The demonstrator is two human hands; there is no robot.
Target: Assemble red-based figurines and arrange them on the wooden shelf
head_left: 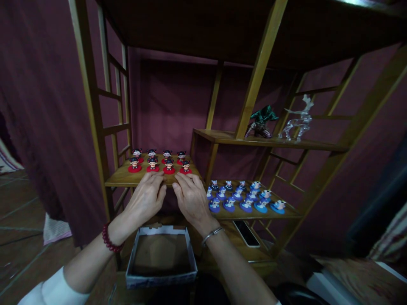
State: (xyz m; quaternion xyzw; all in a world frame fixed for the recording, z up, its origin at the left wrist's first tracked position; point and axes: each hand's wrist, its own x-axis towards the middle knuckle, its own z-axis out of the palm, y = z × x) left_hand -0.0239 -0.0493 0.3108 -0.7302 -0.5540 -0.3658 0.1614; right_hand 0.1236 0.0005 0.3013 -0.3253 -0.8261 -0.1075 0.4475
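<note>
Several small figurines (152, 164) with black hair buns and round red bases stand in two rows on the left wooden shelf (122, 178). My left hand (148, 192), a dark red bead bracelet at its wrist, reaches to the shelf's front edge, its fingers stretched out near the front row. Beside it my right hand (192, 199), with a silver bangle, has its fingers extended below the figurine at the row's right end (185, 166). Neither hand shows anything in its grasp. Whether the fingertips touch the bases I cannot tell.
An open shallow cardboard box (162, 279) lies below my hands. On the lower right shelf stand several purple and blue figurines (246, 204), above a phone (246, 234). Higher up are a green figure (263, 120) and a clear deer (299, 120). A wooden post (262, 67) rises between.
</note>
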